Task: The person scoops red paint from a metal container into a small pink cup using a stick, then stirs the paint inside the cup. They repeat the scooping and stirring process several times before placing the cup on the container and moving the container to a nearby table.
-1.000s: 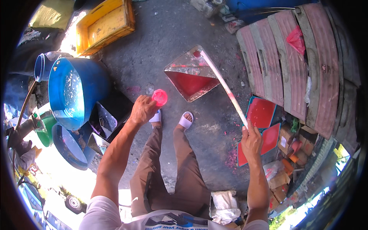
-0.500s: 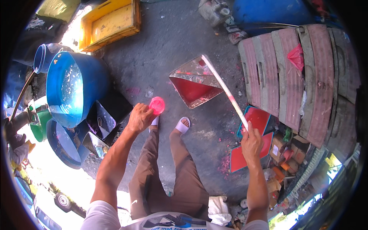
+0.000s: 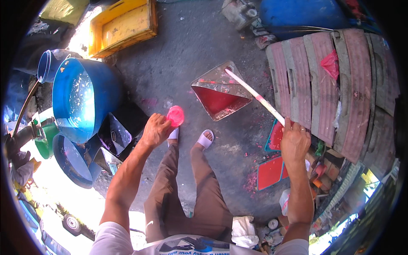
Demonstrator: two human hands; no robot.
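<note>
A pink cup in one hand, a long stick in the other.

The pink cup [image 3: 175,116] is near the middle, above the floor [image 3: 191,51]; the left hand [image 3: 155,131] pinches its side. The right hand [image 3: 296,142] is closed around the stick [image 3: 261,100], which slants far and left to the cut-open tin [image 3: 219,100], red inside. The work looks part way: the cup is up in the hand, but pink bits [image 3: 250,183] lie by the red panels [image 3: 270,173]. The floor is dark and dusty. A blue tub [image 3: 104,91] is left, a yellow crate [image 3: 127,43] far left, and pink-and-gray slabs [image 3: 327,97] right.
</note>
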